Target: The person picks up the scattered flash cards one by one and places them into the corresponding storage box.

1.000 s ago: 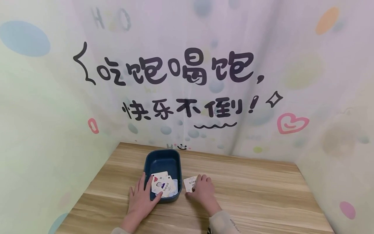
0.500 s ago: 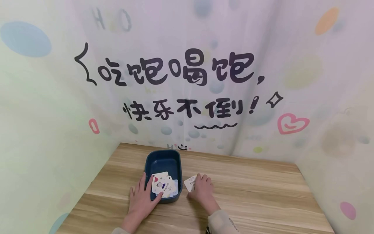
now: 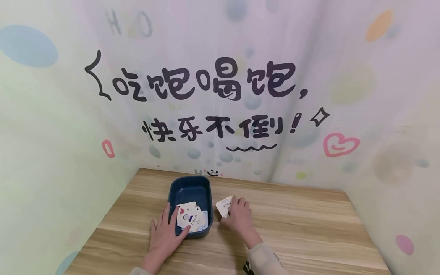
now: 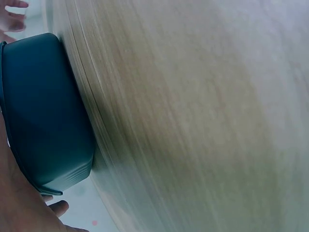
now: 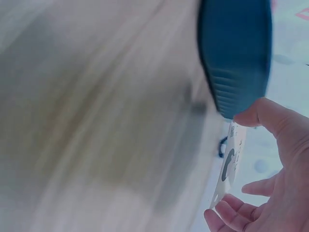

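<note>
A deep blue plastic box point(image 3: 194, 194) stands on the table with several small picture cards point(image 3: 191, 220) piled in its near end; the top one reads "head". My left hand point(image 3: 164, 233) rests over its near left corner, fingers spread along the left rim and thumb at the front rim. Just right of the box, my right hand point(image 3: 240, 217) holds a white card point(image 3: 224, 206) lettered "neck", partly covered by the fingers. In the right wrist view the card point(image 5: 230, 164) spans from thumb to fingertips by its edges, raised off the table.
The wood-grain table point(image 3: 302, 229) reaches back to a pale printed curtain wall point(image 3: 220, 34) with black lettering. Similar walls close in the left and right sides.
My right hand has shifted slightly up and away with the "neck" card, which has turned and lifted a little. My left hand and the box keep their places.
</note>
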A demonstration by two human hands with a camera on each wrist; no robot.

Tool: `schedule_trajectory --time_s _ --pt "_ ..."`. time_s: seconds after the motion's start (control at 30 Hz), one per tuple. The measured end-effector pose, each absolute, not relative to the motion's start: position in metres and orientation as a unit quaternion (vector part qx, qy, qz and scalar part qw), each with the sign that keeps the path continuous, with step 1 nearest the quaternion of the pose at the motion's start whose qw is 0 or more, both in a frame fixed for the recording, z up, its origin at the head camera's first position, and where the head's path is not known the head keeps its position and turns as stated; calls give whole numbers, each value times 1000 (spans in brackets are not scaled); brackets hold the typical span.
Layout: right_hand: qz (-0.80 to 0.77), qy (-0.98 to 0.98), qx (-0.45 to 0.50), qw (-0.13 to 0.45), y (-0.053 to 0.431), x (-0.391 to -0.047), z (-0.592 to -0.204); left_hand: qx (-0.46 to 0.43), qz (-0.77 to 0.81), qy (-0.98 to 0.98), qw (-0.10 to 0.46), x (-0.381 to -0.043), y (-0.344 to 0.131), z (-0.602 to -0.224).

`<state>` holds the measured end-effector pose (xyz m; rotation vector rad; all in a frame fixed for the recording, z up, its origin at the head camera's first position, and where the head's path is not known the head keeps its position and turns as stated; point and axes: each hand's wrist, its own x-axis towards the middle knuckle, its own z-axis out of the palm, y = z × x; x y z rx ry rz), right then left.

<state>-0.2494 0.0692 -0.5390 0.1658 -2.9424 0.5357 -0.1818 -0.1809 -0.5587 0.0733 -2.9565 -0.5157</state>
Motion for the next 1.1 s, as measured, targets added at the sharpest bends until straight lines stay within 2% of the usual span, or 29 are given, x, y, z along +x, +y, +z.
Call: schedule_trajectory --time_s 0.17,0.47,0.67,0.83,1.1 --pt "192 -976 60 85 68 -253 -520 26 -166 -983 71 -184 -182 -559" --pt "208 -968 121 63 44 -245 -497 28 -166 -983 69 -185 -185 -559" --pt "189 -965 168 64 20 -235 -501 21 -168 -983 74 -183 -188 -558" --pt "185 -959 213 32 6 -230 -509 21 -166 -983 70 -183 -189 -557" --pt "234 -945 228 18 15 -231 -519 25 -171 -982 69 -186 -188 -550"
